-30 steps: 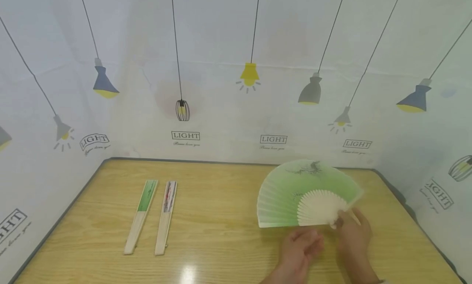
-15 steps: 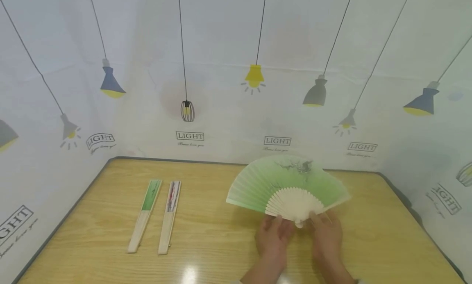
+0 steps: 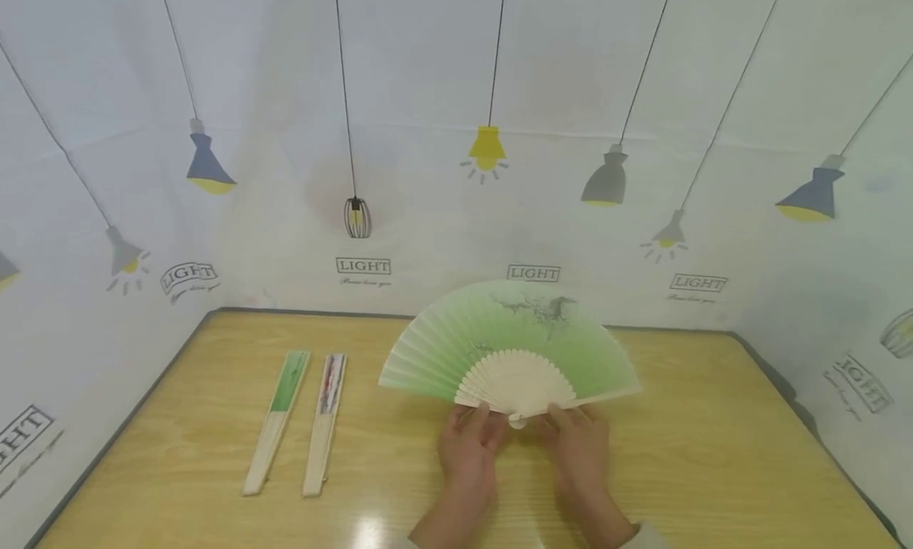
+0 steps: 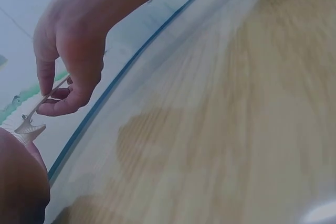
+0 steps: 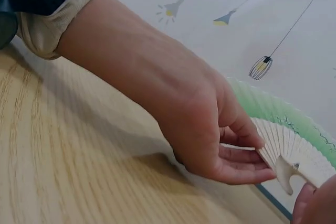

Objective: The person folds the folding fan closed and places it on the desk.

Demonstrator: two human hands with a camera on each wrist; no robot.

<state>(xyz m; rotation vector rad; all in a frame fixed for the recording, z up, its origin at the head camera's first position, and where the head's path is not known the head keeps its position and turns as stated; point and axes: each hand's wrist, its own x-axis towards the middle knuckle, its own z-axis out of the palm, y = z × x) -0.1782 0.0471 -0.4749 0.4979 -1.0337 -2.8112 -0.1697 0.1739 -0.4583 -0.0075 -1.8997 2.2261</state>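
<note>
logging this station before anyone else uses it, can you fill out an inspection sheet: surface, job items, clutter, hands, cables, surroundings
surface: light wood-grain table, dark edging, bright glare spot near the front
job items: open green fan, spread wide, dark branch print, pale ribs
clutter: nothing seen beyond two folded fans toward the left, side by side, not touching: green-topped fan and red-and-dark-printed fan
hands: left hand and right hand each pinch a lower edge of the open green fan
cables: nothing seen
surroundings: pale backdrop behind and at both sides, printed with hanging lamps
</note>
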